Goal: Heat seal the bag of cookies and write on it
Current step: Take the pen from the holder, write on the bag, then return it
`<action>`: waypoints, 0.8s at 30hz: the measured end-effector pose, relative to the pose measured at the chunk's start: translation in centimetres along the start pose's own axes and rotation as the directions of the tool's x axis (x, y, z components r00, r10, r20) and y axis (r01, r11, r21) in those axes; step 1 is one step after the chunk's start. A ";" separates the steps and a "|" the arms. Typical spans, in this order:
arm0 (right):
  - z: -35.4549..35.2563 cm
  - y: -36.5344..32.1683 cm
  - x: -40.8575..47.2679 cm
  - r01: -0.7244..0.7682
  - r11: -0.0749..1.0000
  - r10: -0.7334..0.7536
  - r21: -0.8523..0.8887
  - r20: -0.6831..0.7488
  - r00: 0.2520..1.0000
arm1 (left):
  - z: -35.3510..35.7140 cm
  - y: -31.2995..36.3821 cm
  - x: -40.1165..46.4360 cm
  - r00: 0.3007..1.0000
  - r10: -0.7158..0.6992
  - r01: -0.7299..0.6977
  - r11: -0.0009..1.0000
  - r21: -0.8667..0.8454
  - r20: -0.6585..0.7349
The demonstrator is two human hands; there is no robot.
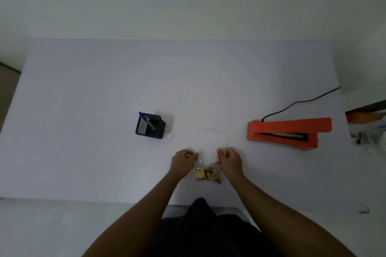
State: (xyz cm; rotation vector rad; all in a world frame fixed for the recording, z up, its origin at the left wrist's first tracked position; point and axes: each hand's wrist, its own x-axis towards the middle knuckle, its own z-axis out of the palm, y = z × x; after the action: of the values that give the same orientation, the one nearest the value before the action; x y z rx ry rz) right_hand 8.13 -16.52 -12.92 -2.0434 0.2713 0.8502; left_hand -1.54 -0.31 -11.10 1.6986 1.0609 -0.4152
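A clear plastic bag with cookies at its near end lies flat on the white table, its open end pointing away from me. My left hand pinches the bag's left edge and my right hand pinches its right edge, both just above the cookies. An orange heat sealer stands to the right with its arm raised. A blue pen leans in a black mesh holder to the left.
The sealer's black cable runs back to the right table edge. A small white object lies by the holder. Cluttered items sit beyond the table's right edge. My dark-clothed lap is at the near edge.
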 end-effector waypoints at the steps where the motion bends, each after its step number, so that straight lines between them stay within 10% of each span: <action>1: 0.2 -0.4 -0.2 0.020 1.000 -0.021 -0.022 -0.034 0.999 | -0.3 0.2 -0.2 0.999 0.005 -0.005 1.000 -0.014 -0.039; 6: 1.5 -3.6 -1.4 0.235 0.967 -0.247 -0.094 -0.134 0.960 | -4.2 2.4 -1.8 0.970 0.094 -0.115 0.990 -0.083 -0.222; 15: 9.0 -14.3 -4.6 0.501 0.861 -0.476 -0.084 0.211 0.853 | -17.1 2.7 -2.0 0.862 0.209 -0.241 0.971 -0.011 -0.463; 24: 18.0 -18.3 -4.2 0.557 0.655 -0.419 -0.511 0.368 0.830 | -22.6 -0.4 3.0 0.941 0.224 -0.196 0.972 0.130 -0.252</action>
State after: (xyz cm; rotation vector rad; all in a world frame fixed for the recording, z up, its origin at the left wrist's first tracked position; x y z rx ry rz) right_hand 5.37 8.11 -5.07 -2.3895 -0.7652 0.8592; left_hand -5.07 21.26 -4.49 1.9784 1.0470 -0.1064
